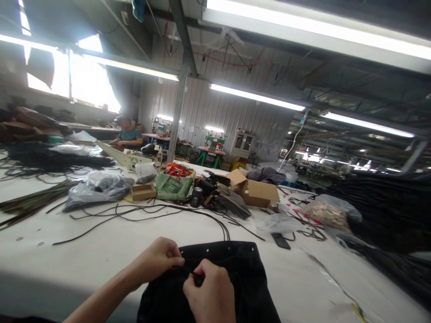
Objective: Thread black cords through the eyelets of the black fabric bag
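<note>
So there's a black fabric bag (235, 273) lying flat on the white table (67, 264) right at the near edge, with a row of small pale rivets along its top hem. Left hand (158, 260) is curled up, fingertips pinched on the bag's top edge. Right hand (210, 294) is closed too, pinching what looks like the end of a thin black cord (197, 274) just beside the left one, hands nearly touching.

Loose black cords (141, 211) trail across the table just past the bag. Further back it's clutter: a green box (173, 184) with orange stuff in it, a cardboard box (257, 192), a grey plastic bag (97, 186), a clear bag of tan bits (328, 211). Big heap of black cord (387, 211) piled on the right. Another person (128, 134) sits way off at the far left.

The bag's lower part is cut off by the frame, and the right hand covers whatever the cord end meets. Can't make out the small dark items mid-table.
</note>
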### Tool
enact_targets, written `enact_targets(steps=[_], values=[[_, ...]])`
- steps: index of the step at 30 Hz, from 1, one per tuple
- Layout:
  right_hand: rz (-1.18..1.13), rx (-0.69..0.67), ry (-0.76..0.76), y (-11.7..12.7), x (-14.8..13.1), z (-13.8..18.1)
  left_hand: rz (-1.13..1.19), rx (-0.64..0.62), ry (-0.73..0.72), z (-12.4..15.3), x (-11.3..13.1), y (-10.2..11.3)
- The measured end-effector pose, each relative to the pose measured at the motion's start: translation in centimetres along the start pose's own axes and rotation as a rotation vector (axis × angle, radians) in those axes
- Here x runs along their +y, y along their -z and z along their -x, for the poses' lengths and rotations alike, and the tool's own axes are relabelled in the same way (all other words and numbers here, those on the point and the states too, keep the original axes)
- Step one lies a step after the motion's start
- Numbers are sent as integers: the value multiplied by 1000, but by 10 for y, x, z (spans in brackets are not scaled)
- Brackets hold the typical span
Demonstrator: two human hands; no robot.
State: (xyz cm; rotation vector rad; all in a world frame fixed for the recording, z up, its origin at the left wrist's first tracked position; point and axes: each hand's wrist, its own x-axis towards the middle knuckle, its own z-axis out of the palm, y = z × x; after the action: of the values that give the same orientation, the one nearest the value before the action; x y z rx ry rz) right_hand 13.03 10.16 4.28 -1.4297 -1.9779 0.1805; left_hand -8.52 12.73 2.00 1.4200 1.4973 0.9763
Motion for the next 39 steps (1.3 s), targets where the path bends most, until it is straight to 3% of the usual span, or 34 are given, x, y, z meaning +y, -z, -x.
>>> enact_targets(steps=[11, 14, 23, 28, 32, 36, 39], values=[[-184, -43, 0, -28, 8, 7, -34, -139, -16, 15, 13, 6], [-169, -31, -32, -35, 9, 12, 64, -195, -24, 17, 14, 9], [-159, -9, -10, -55, 17, 23, 42, -134, 38, 10, 13, 2], [-358, -9, 185, -61, 32, 20, -13, -98, -11, 6, 23, -4], [-544, 38, 194, -33, 28, 27, -101, -44, -35, 14, 43, -9], [-631, 109, 54, 41, 29, 43, -225, 28, -43, 17, 63, -24], [-733, 190, -175, 92, 38, 43, -311, 76, -106, 15, 81, -35]])
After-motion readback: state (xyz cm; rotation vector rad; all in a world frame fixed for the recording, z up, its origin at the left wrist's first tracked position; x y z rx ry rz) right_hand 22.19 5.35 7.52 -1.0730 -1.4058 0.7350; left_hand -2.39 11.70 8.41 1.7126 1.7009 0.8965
